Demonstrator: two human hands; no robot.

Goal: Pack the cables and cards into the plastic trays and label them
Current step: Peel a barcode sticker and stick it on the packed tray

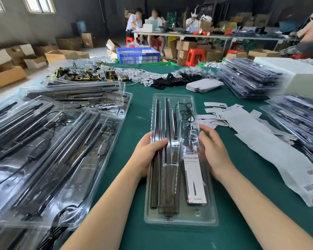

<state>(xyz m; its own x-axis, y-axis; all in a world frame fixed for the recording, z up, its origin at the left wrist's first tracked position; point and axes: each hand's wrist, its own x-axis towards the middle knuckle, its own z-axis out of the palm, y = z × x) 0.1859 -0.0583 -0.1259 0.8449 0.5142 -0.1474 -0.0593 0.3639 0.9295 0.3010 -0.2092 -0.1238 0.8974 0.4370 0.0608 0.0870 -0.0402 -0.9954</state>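
A long clear plastic tray lies lengthwise on the green table in front of me. It holds black rods, a coiled black cable near its far end and a white "Grow Light" card in its right slot. My left hand grips the tray's left edge, with the thumb over the black rods. My right hand holds the right edge with its fingers curved against the side. A white backing strip with barcode labels lies to the right of the tray.
Filled trays overlap on the left, and more stacks stand at the back right and far right. Loose white cards, black cables and brass parts lie across the far table. People sit at a far bench.
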